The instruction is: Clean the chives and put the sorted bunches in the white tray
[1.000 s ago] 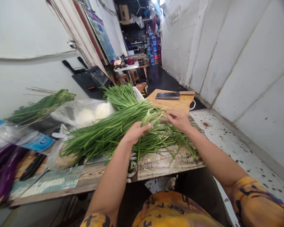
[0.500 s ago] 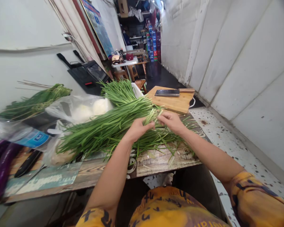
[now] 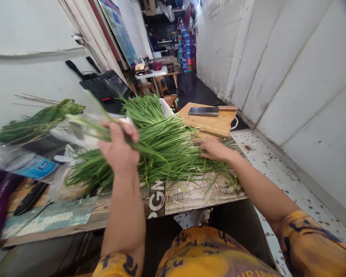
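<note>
left grip (image 3: 119,148) and its stalks (image 3: 99,132) blurred, right grip (image 3: 215,149) with fingertips partly hidden, eggplants (image 3: 4,202) and bottle (image 3: 39,165) cut off by left edge

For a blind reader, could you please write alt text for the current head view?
A left hand holds some green stalks over a large pile of them on a table; the right hand is at the pile's right end. A knife lies on a cutting board.
</note>
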Demonstrator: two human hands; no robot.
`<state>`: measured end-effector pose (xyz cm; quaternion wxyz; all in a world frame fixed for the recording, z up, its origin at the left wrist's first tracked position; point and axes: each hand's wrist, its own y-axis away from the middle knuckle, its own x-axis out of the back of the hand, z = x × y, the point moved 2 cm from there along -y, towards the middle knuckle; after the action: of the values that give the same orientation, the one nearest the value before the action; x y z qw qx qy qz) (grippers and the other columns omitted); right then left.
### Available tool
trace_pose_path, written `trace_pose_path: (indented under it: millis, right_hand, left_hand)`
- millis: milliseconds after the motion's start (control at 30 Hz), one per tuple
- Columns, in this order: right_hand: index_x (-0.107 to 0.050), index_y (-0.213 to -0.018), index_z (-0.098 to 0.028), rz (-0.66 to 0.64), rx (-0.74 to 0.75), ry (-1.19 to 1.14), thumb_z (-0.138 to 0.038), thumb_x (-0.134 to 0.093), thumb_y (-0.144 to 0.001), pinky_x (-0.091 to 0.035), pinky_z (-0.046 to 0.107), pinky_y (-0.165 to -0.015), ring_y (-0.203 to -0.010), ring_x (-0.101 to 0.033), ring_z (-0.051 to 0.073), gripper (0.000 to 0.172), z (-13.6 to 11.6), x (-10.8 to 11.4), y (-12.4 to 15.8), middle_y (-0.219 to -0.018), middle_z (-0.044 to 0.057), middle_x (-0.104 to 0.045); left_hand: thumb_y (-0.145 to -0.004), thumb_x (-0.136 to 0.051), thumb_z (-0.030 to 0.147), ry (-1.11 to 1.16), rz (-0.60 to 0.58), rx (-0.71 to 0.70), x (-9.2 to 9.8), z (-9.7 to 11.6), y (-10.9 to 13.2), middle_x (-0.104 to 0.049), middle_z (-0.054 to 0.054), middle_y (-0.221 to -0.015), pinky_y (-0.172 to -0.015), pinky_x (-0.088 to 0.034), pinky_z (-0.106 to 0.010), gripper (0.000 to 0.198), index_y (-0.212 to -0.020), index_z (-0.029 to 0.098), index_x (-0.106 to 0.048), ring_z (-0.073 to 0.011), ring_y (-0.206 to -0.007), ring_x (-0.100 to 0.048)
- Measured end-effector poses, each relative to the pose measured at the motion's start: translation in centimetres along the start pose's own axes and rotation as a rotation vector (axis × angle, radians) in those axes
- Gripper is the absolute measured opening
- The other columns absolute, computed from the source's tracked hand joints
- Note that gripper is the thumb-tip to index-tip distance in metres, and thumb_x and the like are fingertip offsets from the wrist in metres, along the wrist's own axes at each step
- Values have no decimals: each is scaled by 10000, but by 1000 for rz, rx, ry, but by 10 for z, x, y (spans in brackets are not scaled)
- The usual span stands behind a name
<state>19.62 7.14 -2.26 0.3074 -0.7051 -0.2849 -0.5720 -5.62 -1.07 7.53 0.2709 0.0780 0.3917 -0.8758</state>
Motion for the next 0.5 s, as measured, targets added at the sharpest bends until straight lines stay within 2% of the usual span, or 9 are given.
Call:
trace_pose_path:
  millis: [67, 100, 133, 167, 200, 267, 333, 400, 500]
  right_hand:
    - [-710, -777, -139, 63, 19, -53, -241, -689, -794, -389, 379, -846, -916, -538, 246, 106, 5, -1, -1, -933, 125, -634]
    - [-702, -779, -140, 105, 42, -103, -224, -698, -782, -393, 379, -864, -944, -541, 246, 85, 5, 0, -2, -975, 126, -634]
    - [-694, -787, -142, 149, 70, -166, -210, -705, -772, -397, 378, -884, -975, -543, 243, 70, 4, 1, -2, -1014, 124, -633]
    - [-687, -802, -147, 193, 102, -239, -200, -704, -771, -402, 375, -901, -1000, -546, 238, 64, 2, 3, -2, -1041, 118, -633]
    - [-681, -820, -153, 231, 135, -316, -196, -694, -779, -408, 368, -913, -1012, -552, 229, 61, -1, 5, -2, -1043, 108, -637]
    - [-672, -849, -160, 276, 165, -462, -201, -659, -807, -427, 346, -906, -981, -581, 206, 60, -6, 10, -2, -987, 82, -660]
    - [-672, -864, -162, 285, 139, -571, -214, -636, -820, -445, 327, -874, -915, -613, 190, 77, -11, 13, -2, -923, 58, -685]
    - [-682, -865, -160, 266, 97, -633, -215, -628, -813, -456, 318, -841, -863, -631, 187, 93, -14, 12, -2, -881, 45, -703]
    - [-696, -920, -156, 279, 54, -700, -200, -611, -793, -468, 330, -840, -884, -643, 201, 158, -17, 8, -4, -932, 57, -720]
  left_hand:
    - [-802, -665, 423, -24, 132, -252, 6, 32, -2, -468, 69, -684, -430, -299, -199, 285, -872, 219, -478, -45, -469, -377]
    - [-825, -637, 412, -88, 185, -371, 8, 46, -1, -476, 69, -702, -459, -319, -198, 248, -886, 211, -505, -40, -479, -384]
    - [-857, -599, 397, -204, 202, -423, 9, 58, 2, -491, 58, -718, -526, -373, -216, 211, -886, 196, -547, -44, -518, -426]
    - [-847, -611, 379, -339, 174, -470, 7, 65, 5, -519, 46, -728, -589, -407, -235, 202, -864, 178, -594, -54, -564, -465]
    - [-815, -651, 359, -484, 96, -468, 4, 66, 9, -554, 32, -741, -650, -425, -251, 194, -846, 168, -639, -72, -626, -503]
    - [-728, -737, 331, -719, -208, -335, -6, 49, 18, -616, 17, -712, -659, -417, -253, 184, -807, 168, -704, -106, -655, -528]
    - [-756, -697, 326, -785, -539, -77, -16, 13, 32, -658, 1, -677, -616, -399, -254, 161, -790, 172, -729, -136, -627, -549]
    - [-779, -651, 353, -792, -692, 135, -22, -26, 45, -663, -4, -627, -603, -392, -262, 213, -726, 160, -725, -156, -600, -560]
    - [-762, -651, 394, -715, -803, 349, -28, -65, 62, -708, -12, -699, -684, -430, -279, 260, -779, 150, -740, -197, -695, -621]
